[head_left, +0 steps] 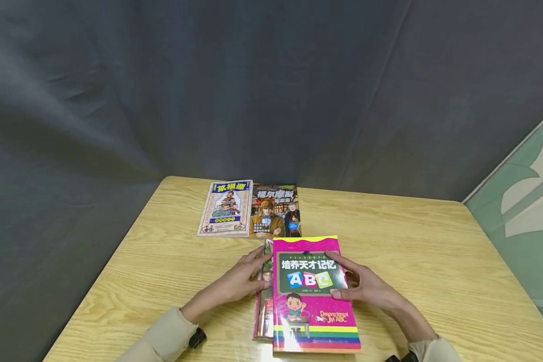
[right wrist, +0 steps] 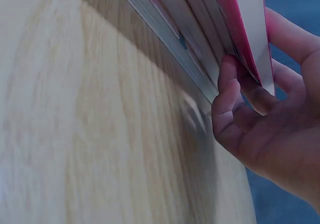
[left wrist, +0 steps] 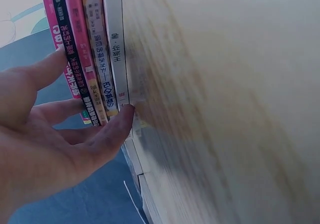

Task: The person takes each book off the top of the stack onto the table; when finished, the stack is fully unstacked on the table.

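A pink book with "ABC" on its cover point(head_left: 314, 311) lies on top of a stack of books point(head_left: 265, 306), shifted right so the stack's left strip shows. My right hand point(head_left: 371, 289) grips the pink book by its right edge, with fingers over the cover and others curled beneath it, as the right wrist view shows. My left hand point(head_left: 235, 281) rests against the stack's left side. In the left wrist view, the left hand point(left wrist: 65, 134) touches the spines point(left wrist: 95, 53) with its fingers spread along them.
Behind the stack, a pale book with a blue title band point(head_left: 226, 208) and a dark detective book point(head_left: 275, 213) lie side by side. The wooden table point(head_left: 416, 251) extends to both sides. A dark curtain point(head_left: 271, 90) hangs behind it, and a green-and-white patterned surface point(head_left: 525, 211) is at right.
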The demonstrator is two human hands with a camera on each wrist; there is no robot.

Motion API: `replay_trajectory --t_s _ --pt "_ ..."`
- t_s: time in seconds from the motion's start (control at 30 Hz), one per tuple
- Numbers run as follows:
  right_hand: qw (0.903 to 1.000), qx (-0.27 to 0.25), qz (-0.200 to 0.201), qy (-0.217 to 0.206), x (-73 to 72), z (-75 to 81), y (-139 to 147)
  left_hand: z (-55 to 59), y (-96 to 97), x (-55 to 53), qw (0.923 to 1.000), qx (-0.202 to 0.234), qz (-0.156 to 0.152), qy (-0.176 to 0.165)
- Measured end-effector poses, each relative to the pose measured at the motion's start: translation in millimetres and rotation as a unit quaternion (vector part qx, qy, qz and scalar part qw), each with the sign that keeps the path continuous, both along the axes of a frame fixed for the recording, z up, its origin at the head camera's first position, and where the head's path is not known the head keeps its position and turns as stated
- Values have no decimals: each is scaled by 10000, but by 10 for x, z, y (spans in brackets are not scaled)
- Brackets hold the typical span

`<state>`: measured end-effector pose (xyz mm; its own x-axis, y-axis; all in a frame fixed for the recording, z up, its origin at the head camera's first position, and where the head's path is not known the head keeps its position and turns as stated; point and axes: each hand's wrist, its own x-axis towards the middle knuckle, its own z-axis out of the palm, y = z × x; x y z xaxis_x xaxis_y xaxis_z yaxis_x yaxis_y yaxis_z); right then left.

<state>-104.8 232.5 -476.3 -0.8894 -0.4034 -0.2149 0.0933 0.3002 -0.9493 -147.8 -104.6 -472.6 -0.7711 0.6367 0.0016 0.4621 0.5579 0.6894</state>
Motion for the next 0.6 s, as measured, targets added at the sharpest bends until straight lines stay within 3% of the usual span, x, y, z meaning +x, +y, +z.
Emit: replay_trajectory --t_s 0.33,0.6 --pt "9960 -771 320 -325 16 31 58 -8 -11 -10 10000 -67 -47 45" --pt "9958 -904 49 98 5 115 149 -9 1 -1 9999 -117 -83 41"
